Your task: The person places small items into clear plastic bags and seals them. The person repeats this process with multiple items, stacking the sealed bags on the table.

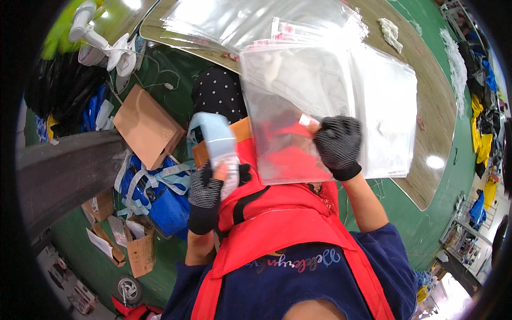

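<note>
My right hand (pixel 338 145), in a black dotted glove, pinches the edge of a clear plastic bag (pixel 290 114) held up in front of me. Red fabric shows through the bag's lower part. My left hand (pixel 209 184), in a matching glove, grips a folded light-blue and white item (pixel 218 146) just left of the bag. A stack of filled clear bags (pixel 386 114) lies on the wooden table (pixel 434 114) behind my right hand. I wear a red apron (pixel 277 221) over a dark blue shirt.
More empty clear bags (pixel 256 21) are spread at the table's far end. On the green floor to the left are a brown cardboard box (pixel 146 125), a blue carrier bag (pixel 154 194), a white fan (pixel 104 45) and a dark bench (pixel 64 170). Coloured garments (pixel 480 133) hang at right.
</note>
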Motion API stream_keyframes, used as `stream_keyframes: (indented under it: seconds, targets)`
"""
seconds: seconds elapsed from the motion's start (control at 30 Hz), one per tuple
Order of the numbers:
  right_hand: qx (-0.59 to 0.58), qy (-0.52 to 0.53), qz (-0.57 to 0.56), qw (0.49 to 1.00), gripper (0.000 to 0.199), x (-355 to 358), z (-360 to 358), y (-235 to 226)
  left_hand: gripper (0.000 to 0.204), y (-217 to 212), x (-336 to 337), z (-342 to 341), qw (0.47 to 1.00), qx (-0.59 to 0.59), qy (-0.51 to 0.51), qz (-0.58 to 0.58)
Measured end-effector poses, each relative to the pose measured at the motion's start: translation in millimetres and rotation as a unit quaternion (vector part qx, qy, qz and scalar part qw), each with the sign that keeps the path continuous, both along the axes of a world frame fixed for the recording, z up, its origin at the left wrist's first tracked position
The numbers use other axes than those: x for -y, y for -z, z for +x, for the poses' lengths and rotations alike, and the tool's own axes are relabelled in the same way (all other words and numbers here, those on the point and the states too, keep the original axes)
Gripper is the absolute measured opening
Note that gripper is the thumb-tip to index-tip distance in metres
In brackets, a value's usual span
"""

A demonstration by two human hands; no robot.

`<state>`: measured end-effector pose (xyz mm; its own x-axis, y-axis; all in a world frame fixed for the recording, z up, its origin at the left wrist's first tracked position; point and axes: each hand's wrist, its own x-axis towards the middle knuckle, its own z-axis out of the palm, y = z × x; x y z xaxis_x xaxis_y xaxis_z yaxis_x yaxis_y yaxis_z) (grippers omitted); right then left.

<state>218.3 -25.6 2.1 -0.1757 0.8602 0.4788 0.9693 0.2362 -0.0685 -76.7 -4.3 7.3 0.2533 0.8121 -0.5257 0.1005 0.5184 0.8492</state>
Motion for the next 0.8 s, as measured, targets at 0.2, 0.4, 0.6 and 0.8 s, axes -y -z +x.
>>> stream_keyframes:
  seconds: [0.2, 0.4, 0.6, 0.8]
  targets:
    - [-0.053, -0.01, -0.226, 0.973, 0.04, 30.8, -21.1, -7.7, 0.037, -21.4, -4.7, 3.4, 0.986, 0.128, -0.09, -0.056]
    - [-0.095, 0.033, -0.21, 0.972, 0.024, 48.4, -30.6, 22.3, 0.034, -16.2, -1.0, 20.6, 0.986, 0.142, -0.059, -0.061]
    - [-0.662, 0.24, -0.139, 0.697, 0.017, 58.8, -25.0, -3.5, 0.035, 7.6, -2.9, 50.1, 0.989, 0.143, 0.045, -0.016]
    - [-0.316, 0.4, 0.288, 0.811, 0.019, 127.0, 92.8, 10.8, 0.033, -4.1, -0.7, 58.8, 0.991, 0.105, 0.077, -0.028]
